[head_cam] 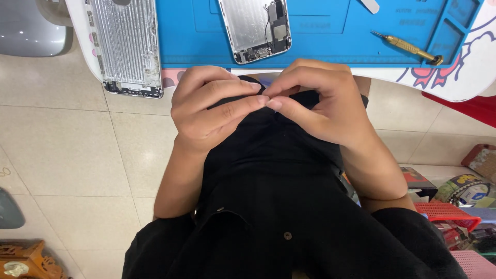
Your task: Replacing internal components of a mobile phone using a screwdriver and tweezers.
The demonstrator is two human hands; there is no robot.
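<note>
Black cloth of the person's own clothing point(274, 155) lies right under both hands, which meet over the lap just below the table edge. Fingertips of the left hand point(206, 111) and the right hand point(318, 103) press together at one spot, thumb and forefinger of each pinched tight; whatever they pinch is too small to make out, and I cannot tell if anything is held at all. The other fingers curl loosely above the pinch.

Just beyond the hands, a blue work mat point(330, 36) covers a white table point(465, 88). On the mat, straight above the hands, lies an opened phone shell point(254, 28) with its silver inside facing up and small parts at its lower end. A larger silver back shell point(125, 46) rests to the left, partly off the mat. A brass-coloured screwdriver point(408, 48) lies slanted at the right of the mat, well apart from both hands. Pale floor tiles point(67, 155) spread below, with red baskets point(454, 217) at the right.
</note>
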